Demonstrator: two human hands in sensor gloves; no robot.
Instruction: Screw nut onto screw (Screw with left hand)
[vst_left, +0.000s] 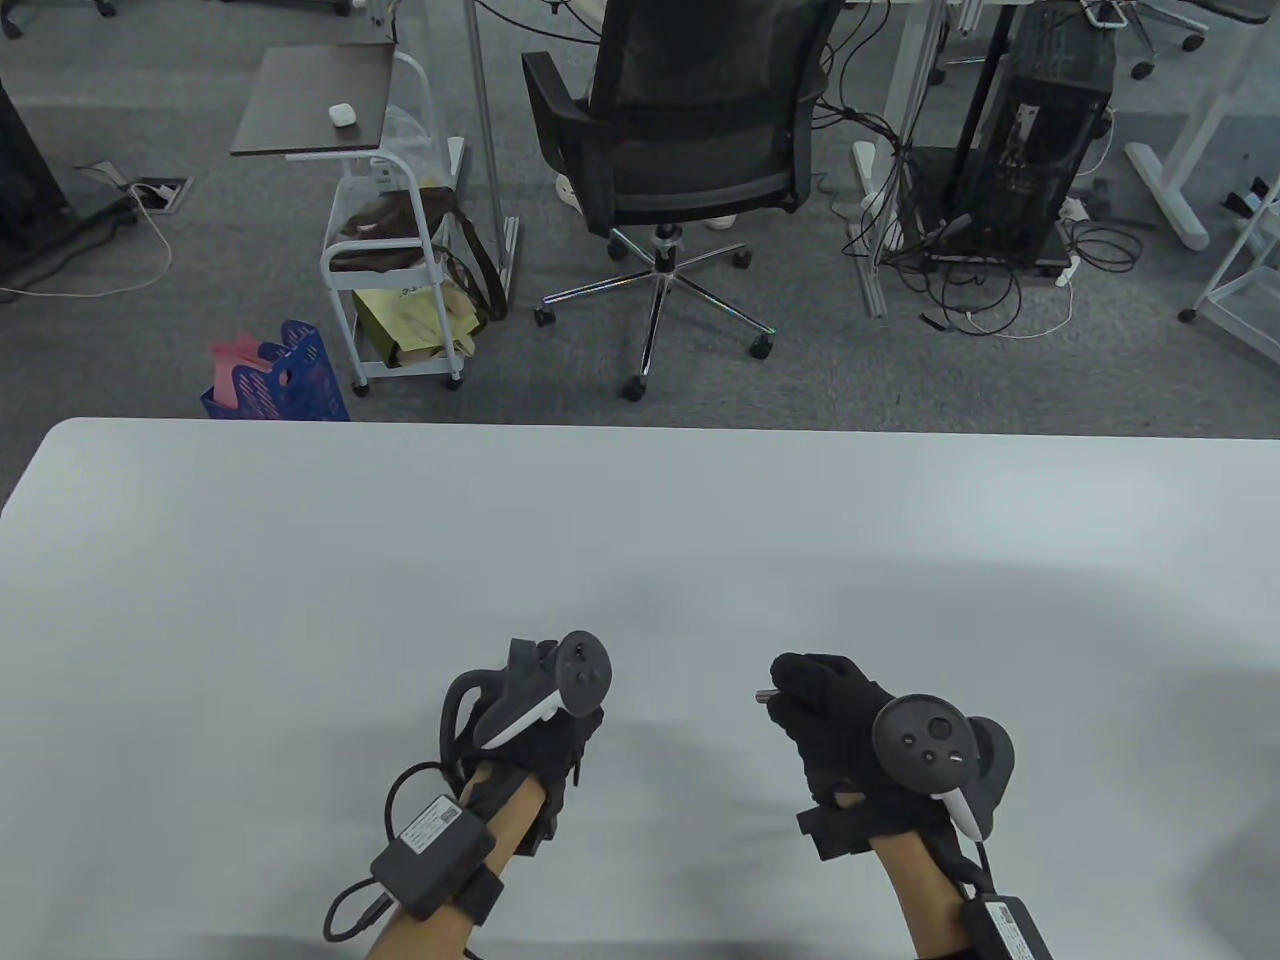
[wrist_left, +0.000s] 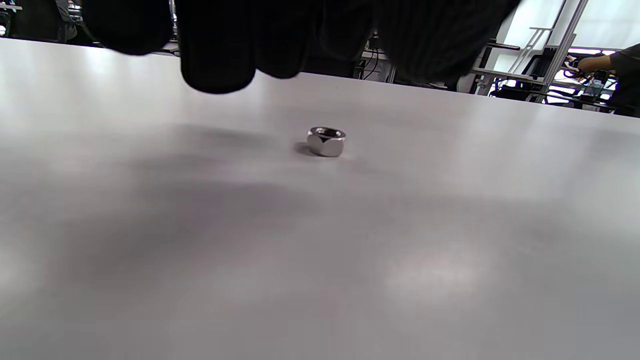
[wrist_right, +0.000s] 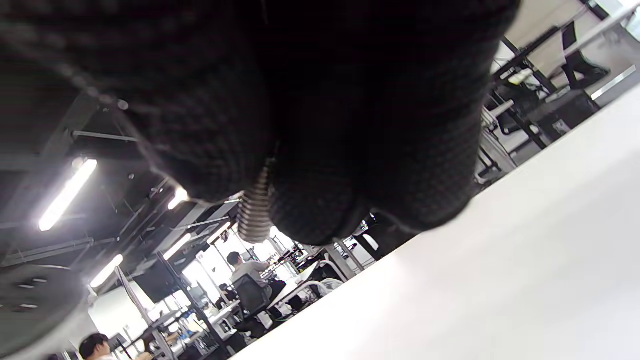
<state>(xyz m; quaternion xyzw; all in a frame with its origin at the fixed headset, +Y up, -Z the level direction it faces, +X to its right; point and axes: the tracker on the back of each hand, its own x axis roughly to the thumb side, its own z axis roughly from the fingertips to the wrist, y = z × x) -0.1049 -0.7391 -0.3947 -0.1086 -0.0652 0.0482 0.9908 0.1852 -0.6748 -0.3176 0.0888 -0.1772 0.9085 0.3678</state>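
While the right hand (vst_left: 835, 725) grips the silver threaded metal screw (wrist_right: 254, 210) in its curled black-gloved fingers (wrist_right: 310, 210), the screw's long axis runs level over the table, its tip poking out to the left toward the other hand. In the right wrist view only a short ribbed stretch of thread shows between the fingers; the head is buried in the glove. The small shiny steel hex nut (wrist_left: 326, 141) lies flat on the white tabletop (vst_left: 640, 540), its bore facing up, apart from the left hand (vst_left: 540, 735), whose fingertips (wrist_left: 215, 75) hang above and just short of it, holding nothing; how far they curl I cannot tell. From the table view the nut is hidden behind that hand. Both hands sit near the close edge, well apart, with broad bare surface stretching to the far and side edges. A black office chair (vst_left: 690, 150) stands beyond the far edge.
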